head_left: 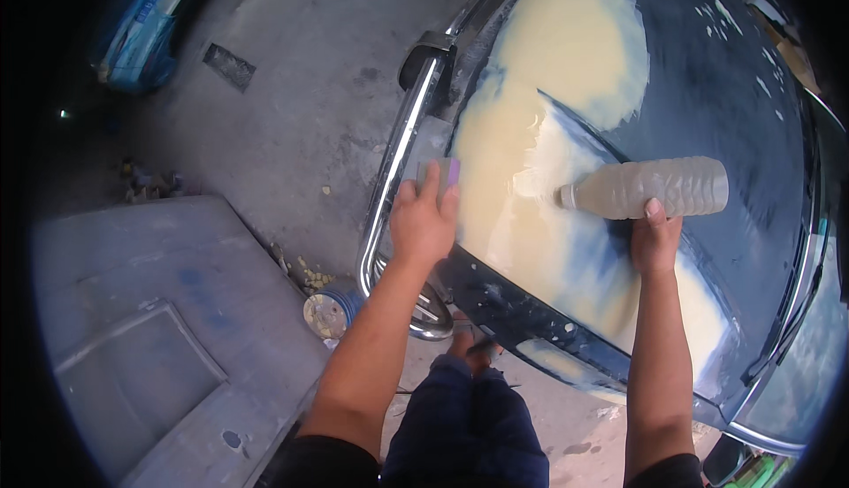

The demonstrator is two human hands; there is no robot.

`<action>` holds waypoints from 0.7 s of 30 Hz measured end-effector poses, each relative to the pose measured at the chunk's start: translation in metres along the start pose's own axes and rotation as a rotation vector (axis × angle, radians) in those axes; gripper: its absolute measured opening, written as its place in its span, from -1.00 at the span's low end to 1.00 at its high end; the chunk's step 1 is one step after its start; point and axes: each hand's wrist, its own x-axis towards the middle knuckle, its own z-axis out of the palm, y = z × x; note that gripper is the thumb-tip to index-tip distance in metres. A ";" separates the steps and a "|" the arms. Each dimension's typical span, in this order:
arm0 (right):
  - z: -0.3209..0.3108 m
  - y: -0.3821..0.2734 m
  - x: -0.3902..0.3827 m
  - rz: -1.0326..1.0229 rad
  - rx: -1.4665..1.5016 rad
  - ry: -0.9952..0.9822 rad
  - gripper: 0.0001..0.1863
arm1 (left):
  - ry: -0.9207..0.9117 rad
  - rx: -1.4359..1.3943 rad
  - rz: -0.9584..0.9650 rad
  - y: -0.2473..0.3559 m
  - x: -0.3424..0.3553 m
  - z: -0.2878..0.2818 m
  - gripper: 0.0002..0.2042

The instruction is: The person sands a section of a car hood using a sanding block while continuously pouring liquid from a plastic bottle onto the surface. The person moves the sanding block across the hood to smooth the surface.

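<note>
A dark car hood carries large pale yellow patches of filler. My left hand presses a small block with a purple edge flat against the left side of the filler. My right hand grips a clear plastic bottle lying sideways, its mouth pointing left over the filler, where a wet splash shows.
A chrome bull bar runs along the car's front edge below my left hand. A round tin stands on the concrete floor beside a grey panel lying at the lower left. My dark trousers and a foot show beneath the bumper.
</note>
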 end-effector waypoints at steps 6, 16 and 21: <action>-0.001 0.002 -0.001 0.010 -0.004 0.026 -0.19 | 0.014 0.050 0.065 0.007 -0.023 0.004 -0.44; 0.012 0.001 -0.002 0.006 0.046 -0.026 -0.24 | 0.010 0.038 -0.072 -0.005 0.036 -0.002 -0.46; -0.003 -0.001 -0.002 0.029 0.011 -0.060 -0.23 | 0.100 0.164 0.173 0.025 -0.087 0.009 -0.43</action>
